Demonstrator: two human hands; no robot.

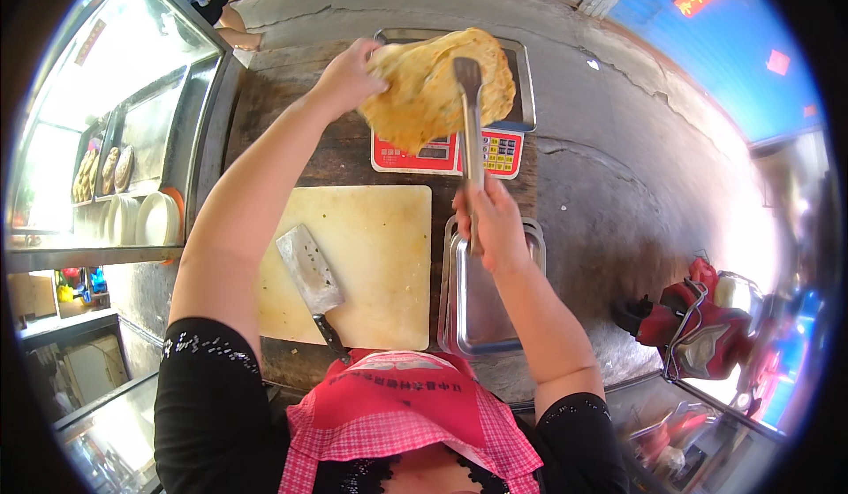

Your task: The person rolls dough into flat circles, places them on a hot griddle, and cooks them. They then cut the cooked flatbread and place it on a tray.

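A golden-brown flatbread [430, 83] is held up over a metal tray [525, 83] and a red digital scale [384, 159]. My left hand [351, 80] grips its left edge. In my right hand [493, 225] are metal tongs [472, 136], whose near arm lies over the right part of the flatbread; the far arm is hidden. Below my left forearm, a cleaver [308, 265] with a black handle lies on a pale cutting board [391, 249] dotted with green bits. Stacked metal trays [487, 315] stand to the right of the board, beneath my right forearm.
A glass display cabinet [215, 50] holding plates [158, 219] stands at the left of the wooden table [265, 90]. Another person's leg [235, 30] shows at the upper left. A red motor scooter [702, 328] is parked at the right, near a glass-topped case [689, 421].
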